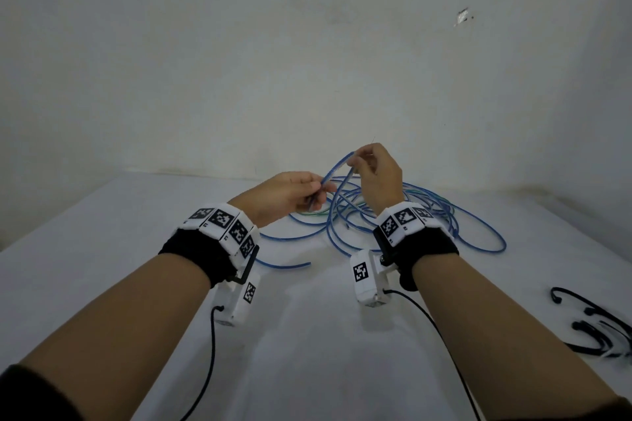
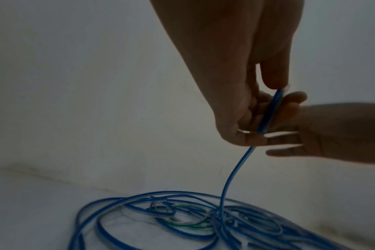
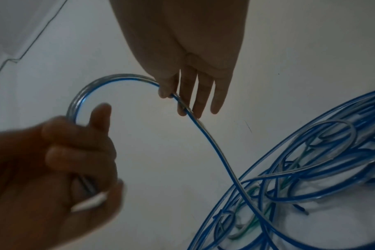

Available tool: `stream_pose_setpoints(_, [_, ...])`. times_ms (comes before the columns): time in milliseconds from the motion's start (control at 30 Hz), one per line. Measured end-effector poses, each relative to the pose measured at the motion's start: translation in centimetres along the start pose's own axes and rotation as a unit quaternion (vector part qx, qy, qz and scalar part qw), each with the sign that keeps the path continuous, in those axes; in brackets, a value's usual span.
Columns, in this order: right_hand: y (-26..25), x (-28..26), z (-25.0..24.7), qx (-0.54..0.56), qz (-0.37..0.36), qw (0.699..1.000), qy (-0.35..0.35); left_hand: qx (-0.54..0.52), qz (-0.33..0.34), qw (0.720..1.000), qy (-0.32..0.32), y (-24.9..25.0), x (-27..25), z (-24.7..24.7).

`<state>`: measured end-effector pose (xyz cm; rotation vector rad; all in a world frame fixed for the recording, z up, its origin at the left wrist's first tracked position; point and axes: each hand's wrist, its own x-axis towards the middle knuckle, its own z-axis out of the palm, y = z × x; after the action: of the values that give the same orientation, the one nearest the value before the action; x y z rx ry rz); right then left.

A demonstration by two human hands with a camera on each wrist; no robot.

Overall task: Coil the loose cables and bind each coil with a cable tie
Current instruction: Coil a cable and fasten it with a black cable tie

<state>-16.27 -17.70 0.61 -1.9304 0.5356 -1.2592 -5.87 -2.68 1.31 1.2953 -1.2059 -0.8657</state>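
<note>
A tangle of blue cables point(image 1: 441, 212) lies on the white table point(image 1: 307, 352), with a green strand point(image 2: 186, 226) running through it. One blue cable point(image 1: 337, 166) is lifted off the pile and arches between my hands. My left hand point(image 1: 319, 193) grips it near its end, thumb and curled fingers point(image 2: 289, 103) around it. My right hand point(image 1: 355, 164) pinches the same cable point(image 3: 214, 145) a short way along, between thumb and forefinger point(image 3: 182, 108), the other fingers straight. Below my right hand the cable drops into the tangle point(image 3: 310, 169).
Several black curved cable ties point(image 1: 595, 328) lie near the table's right edge. A loose blue cable end point(image 1: 290, 265) rests on the table between my wrists. A white wall stands right behind the pile. Black camera leads trail from both wrists.
</note>
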Motion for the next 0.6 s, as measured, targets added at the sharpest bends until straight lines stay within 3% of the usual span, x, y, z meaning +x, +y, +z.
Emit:
stream_pose_setpoints(67, [-0.4, 0.0, 0.3, 0.018, 0.004, 1.000, -0.005, 0.025, -0.007, 1.000, -0.015, -0.1, -0.4, 0.2])
stream_pose_setpoints(167, [-0.6, 0.1, 0.9, 0.012, 0.030, 0.999, -0.023, -0.070, 0.005, 0.998, 0.002, 0.6, -0.4, 0.8])
stream_pose_setpoints(233, [-0.5, 0.0, 1.2, -0.010, 0.045, 0.997, -0.062, -0.107, 0.038, 0.993, 0.016, 1.4, -0.1, 1.1])
stream_pose_setpoints(333, [-0.5, -0.2, 1.7, -0.048, 0.068, 0.988, -0.130, -0.084, 0.089, 0.992, 0.020, 2.5, 0.7, 1.4])
stream_pose_setpoints(500, [0.1, -0.7, 2.5, -0.006, 0.119, 0.969, -0.215, -0.125, 0.125, 0.983, 0.054, 3.6, 1.7, 2.0])
stream_pose_setpoints(600, [0.7, -0.8, 2.5, -0.063, 0.119, 0.958, -0.252, -0.162, 0.152, 0.971, 0.090, 3.9, 2.3, 1.8])
